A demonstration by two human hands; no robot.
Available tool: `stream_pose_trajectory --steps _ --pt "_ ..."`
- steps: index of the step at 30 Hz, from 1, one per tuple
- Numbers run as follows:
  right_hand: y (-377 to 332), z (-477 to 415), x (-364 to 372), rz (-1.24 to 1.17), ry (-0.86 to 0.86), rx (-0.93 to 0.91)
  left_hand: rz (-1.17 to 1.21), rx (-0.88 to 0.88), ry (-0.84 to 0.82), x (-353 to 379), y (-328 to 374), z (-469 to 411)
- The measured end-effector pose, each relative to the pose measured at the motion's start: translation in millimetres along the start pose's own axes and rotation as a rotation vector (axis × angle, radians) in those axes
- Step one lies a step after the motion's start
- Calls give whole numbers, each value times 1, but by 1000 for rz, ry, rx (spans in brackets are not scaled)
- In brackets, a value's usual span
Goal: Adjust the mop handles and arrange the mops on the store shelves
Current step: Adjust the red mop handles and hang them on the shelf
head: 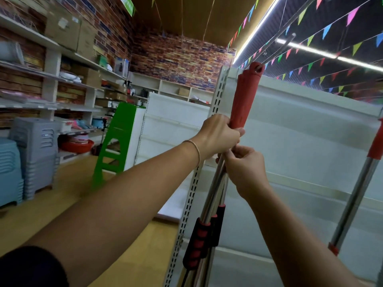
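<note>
- The right hand (pixel 245 168) is clamped on the steel mop poles (pixel 215 189).
- Just above it, the left hand (pixel 220 136) closes around the red grips (pixel 245 98).
- Behind them stands the white shelf (pixel 300 141).
- Another mop handle (pixel 356 195) leans, possibly against it, at right.

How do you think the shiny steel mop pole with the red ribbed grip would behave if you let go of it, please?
The shiny steel mop pole will probably stay stiff, as it runs dead straight. Its polished metal looks slippery, so the left hand at the red ribbed grip likely holds better than the right hand on bare steel. Standing tall and narrow beside the white slotted shelf upright, it would likely topple sideways.
</note>
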State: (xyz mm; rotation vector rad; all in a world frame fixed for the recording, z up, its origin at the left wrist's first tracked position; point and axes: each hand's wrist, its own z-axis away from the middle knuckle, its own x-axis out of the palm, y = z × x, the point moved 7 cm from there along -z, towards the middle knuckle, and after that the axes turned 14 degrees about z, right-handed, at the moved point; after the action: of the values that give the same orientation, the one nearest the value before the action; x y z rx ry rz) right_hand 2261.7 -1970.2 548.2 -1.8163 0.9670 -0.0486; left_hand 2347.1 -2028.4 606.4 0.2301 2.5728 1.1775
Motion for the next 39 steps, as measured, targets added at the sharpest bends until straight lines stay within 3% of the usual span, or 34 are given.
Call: stream_pose_trajectory --steps 8,15,26,39 --pt "4 -9 0 -18 18 28 -241 75 23 0 10 -2" --pt "10 -13 3 27 86 28 -309 68 16 5 5 -4" --pt "20 -10 8 81 193 -72 -210 65 73 6 -3 6" --pt "23 -2 -1 62 94 -121 -147 -45 147 9 -27 47"
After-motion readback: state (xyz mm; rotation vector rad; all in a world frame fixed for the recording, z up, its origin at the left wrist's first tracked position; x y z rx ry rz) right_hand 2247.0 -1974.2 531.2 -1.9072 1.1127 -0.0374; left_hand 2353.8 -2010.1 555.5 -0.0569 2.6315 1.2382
